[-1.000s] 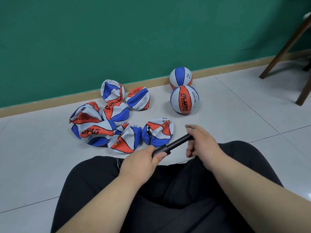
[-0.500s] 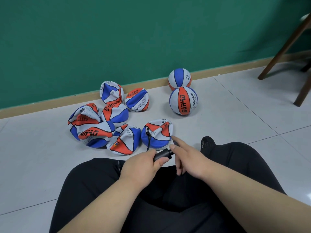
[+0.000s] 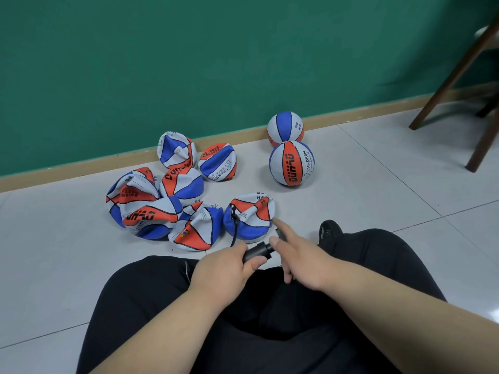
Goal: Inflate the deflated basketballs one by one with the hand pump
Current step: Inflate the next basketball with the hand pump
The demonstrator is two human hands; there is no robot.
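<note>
My left hand (image 3: 226,268) grips the barrel of the black hand pump (image 3: 258,252) above my lap. My right hand (image 3: 299,255) rests against the pump's far end with its fingers spread; the handle is mostly hidden beneath it. A thin black hose (image 3: 235,225) runs from the pump up to the nearest deflated basketball (image 3: 249,217), a crumpled orange, blue and white shell on the floor. Several more deflated balls (image 3: 162,201) lie in a heap to its left. Two inflated basketballs (image 3: 291,163) stand by the wall on the right.
I sit on a white tiled floor (image 3: 378,190) with my black-trousered legs (image 3: 378,265) drawn in and one black shoe (image 3: 329,230) showing. A green wall with a wooden skirting board (image 3: 81,171) runs behind the balls. Dark wooden chair legs (image 3: 459,76) stand at the right.
My right hand has pushed the pump handle in toward my left hand, then loosened, and its fingers have spread. The pump now looks short. The balls have not moved.
</note>
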